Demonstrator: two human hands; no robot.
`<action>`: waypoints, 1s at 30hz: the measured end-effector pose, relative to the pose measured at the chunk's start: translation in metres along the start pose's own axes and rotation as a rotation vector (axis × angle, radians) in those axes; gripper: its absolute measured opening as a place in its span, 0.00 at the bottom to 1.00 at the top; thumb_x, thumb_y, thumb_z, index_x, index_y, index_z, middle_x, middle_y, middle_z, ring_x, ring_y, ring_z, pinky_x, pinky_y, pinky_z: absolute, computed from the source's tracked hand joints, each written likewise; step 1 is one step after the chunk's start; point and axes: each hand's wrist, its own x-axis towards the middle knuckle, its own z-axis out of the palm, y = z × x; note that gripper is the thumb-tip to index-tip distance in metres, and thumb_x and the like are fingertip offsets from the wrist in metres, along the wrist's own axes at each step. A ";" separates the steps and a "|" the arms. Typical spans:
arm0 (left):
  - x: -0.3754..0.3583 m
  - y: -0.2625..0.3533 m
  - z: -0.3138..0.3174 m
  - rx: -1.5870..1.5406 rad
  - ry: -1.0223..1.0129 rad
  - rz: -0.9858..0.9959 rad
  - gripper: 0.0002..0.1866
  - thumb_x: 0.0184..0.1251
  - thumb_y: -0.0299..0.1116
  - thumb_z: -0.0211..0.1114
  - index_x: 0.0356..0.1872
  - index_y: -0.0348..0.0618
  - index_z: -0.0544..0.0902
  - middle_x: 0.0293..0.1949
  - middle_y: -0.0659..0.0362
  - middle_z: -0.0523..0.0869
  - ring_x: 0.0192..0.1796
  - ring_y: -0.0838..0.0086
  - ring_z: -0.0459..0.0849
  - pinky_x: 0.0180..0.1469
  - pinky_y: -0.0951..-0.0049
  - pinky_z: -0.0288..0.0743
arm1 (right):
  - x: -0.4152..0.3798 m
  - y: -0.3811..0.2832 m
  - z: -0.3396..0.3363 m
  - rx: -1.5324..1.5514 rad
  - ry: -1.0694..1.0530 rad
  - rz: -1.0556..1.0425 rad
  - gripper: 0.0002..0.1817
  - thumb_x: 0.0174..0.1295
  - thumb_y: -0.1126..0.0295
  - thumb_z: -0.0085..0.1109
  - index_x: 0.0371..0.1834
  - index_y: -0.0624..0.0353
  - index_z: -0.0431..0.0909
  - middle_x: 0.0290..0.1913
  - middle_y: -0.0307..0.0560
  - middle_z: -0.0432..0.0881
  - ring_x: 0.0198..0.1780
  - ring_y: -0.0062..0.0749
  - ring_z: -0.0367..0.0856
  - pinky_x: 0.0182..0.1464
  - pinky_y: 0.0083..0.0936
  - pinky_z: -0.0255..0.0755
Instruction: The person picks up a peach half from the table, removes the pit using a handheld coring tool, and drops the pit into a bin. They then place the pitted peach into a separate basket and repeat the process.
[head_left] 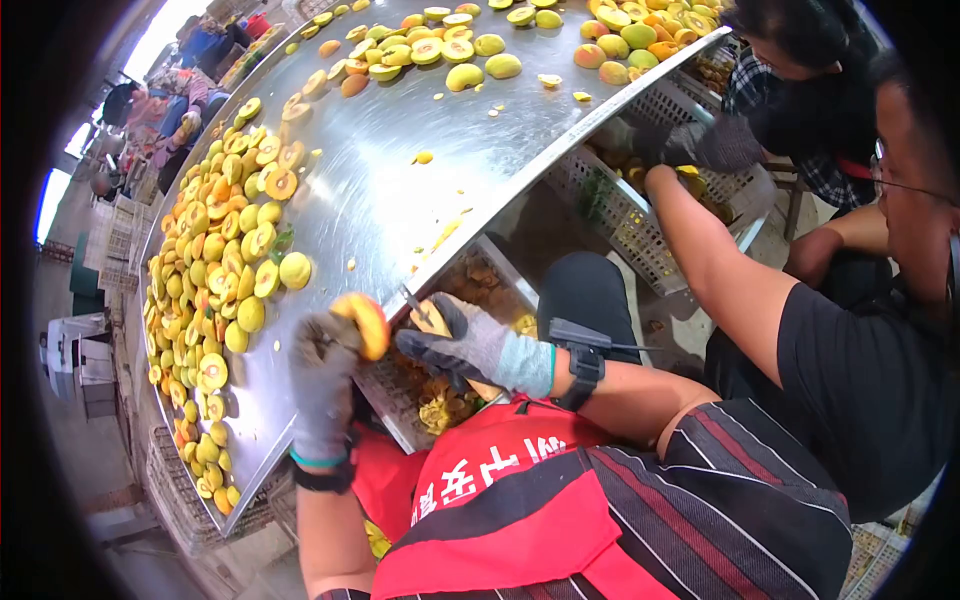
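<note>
My left hand point(325, 375), in a grey work glove, is closed around a cut peach point(368, 325) with yellow flesh and reddish skin, held over the table's near edge. Close to its right, my right hand point(470, 345), also gloved, grips a knife point(430, 316) by its wooden handle. A short dark blade points up and left, apart from the peach. Beneath both hands is a crate point(405, 425) with brown and yellow fruit scraps in it.
The metal table point(370, 190) carries a long heap of halved peaches point(225, 250) on the left and more halves point(430, 45) at the far side. To the right a person's arm point(720, 260) and another person's gloved hand point(725, 145) are near a white crate point(640, 235).
</note>
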 end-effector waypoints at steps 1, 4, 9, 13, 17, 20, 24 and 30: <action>-0.018 0.000 0.003 0.023 -0.020 -0.014 0.07 0.61 0.22 0.58 0.33 0.46 0.70 0.35 0.64 0.74 0.34 0.81 0.74 0.36 0.81 0.70 | -0.006 -0.020 0.008 -0.122 0.013 0.091 0.20 0.56 0.58 0.65 0.45 0.57 0.69 0.34 0.40 0.77 0.26 0.19 0.74 0.27 0.19 0.71; -0.049 -0.003 0.018 -0.153 0.114 0.049 0.24 0.57 0.20 0.62 0.55 0.43 0.67 0.40 0.60 0.77 0.43 0.78 0.77 0.47 0.77 0.73 | 0.007 0.015 0.018 -0.234 0.026 -0.152 0.25 0.52 0.52 0.68 0.44 0.60 0.74 0.35 0.40 0.79 0.34 0.19 0.74 0.35 0.19 0.71; -0.068 -0.006 0.008 -0.409 0.002 -0.042 0.28 0.64 0.35 0.62 0.63 0.39 0.64 0.51 0.54 0.77 0.49 0.74 0.78 0.49 0.76 0.74 | -0.019 -0.008 0.039 -0.056 -0.120 -0.037 0.22 0.56 0.57 0.66 0.46 0.58 0.73 0.37 0.41 0.78 0.37 0.21 0.76 0.39 0.22 0.73; -0.076 -0.015 0.016 -0.630 -0.017 -0.167 0.33 0.67 0.60 0.47 0.58 0.39 0.70 0.36 0.57 0.82 0.23 0.76 0.80 0.24 0.77 0.76 | -0.008 0.011 0.045 -0.309 0.006 -0.296 0.21 0.56 0.56 0.65 0.45 0.59 0.72 0.35 0.43 0.79 0.35 0.23 0.78 0.35 0.23 0.74; -0.075 -0.003 0.023 -0.868 0.023 -0.187 0.35 0.69 0.60 0.41 0.60 0.38 0.67 0.47 0.52 0.79 0.27 0.73 0.82 0.23 0.82 0.77 | -0.018 -0.003 0.046 -0.540 0.056 -0.237 0.20 0.60 0.58 0.61 0.49 0.58 0.71 0.37 0.44 0.80 0.38 0.22 0.78 0.40 0.22 0.74; -0.073 0.003 0.017 -0.953 0.146 -0.208 0.36 0.70 0.60 0.38 0.62 0.37 0.64 0.48 0.49 0.79 0.30 0.72 0.82 0.26 0.80 0.78 | -0.030 -0.009 0.045 -0.348 0.033 -0.126 0.19 0.62 0.58 0.58 0.47 0.60 0.70 0.34 0.49 0.80 0.35 0.31 0.79 0.39 0.27 0.74; -0.074 -0.020 -0.006 -1.000 0.018 -0.115 0.31 0.73 0.55 0.39 0.60 0.37 0.68 0.49 0.50 0.79 0.40 0.69 0.82 0.39 0.73 0.80 | -0.034 -0.003 0.046 -0.526 -0.032 -0.250 0.16 0.63 0.59 0.56 0.39 0.62 0.71 0.30 0.56 0.78 0.31 0.40 0.78 0.36 0.32 0.71; -0.077 -0.012 0.003 -0.898 0.144 -0.076 0.32 0.72 0.56 0.38 0.59 0.37 0.68 0.50 0.50 0.78 0.53 0.66 0.78 0.56 0.67 0.72 | -0.035 -0.007 0.056 -0.859 -0.096 -0.316 0.18 0.63 0.56 0.55 0.38 0.62 0.67 0.29 0.62 0.78 0.35 0.58 0.78 0.33 0.41 0.70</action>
